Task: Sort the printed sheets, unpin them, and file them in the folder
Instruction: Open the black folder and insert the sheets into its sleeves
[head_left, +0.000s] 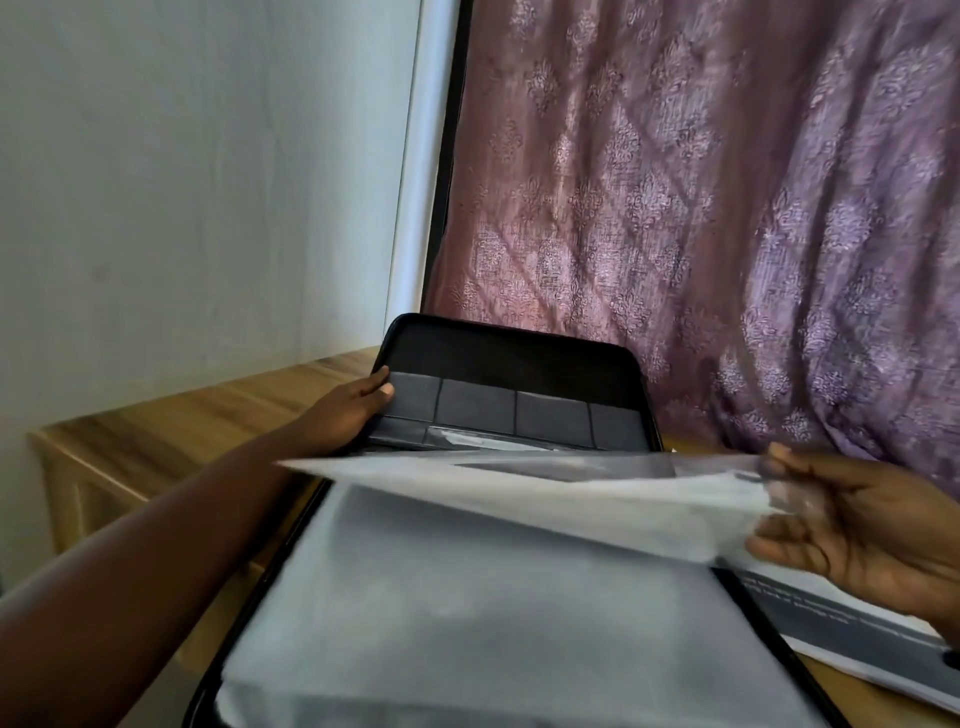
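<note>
Head view: I'm looking down at a black folder (498, 384) lying open on a wooden table (171, 421), its far flap standing up against a purple patterned curtain (727, 208). The flap carries a row of stitched pockets. My left hand (348, 410) grips that flap at its left edge, thumb curled over the front and fingers behind it, holding it upright.

My right hand (852, 525) pinches the right edge of a clear plastic sleeve (545, 499), thumb on top and fingers curled beneath, and the sleeve hangs lifted above the folder's lower half, blurred. Whether a sheet sits inside it I cannot tell.

Under the lifted sleeve lies a pale stack of sleeves or sheets (467, 613) filling the folder's near half; the blur hides any print on it.

To the right, beneath my right hand, a printed sheet (841, 629) with a dark band rests on the table just beside the folder's edge. A white wall (182, 182) stands behind the table on the left.
</note>
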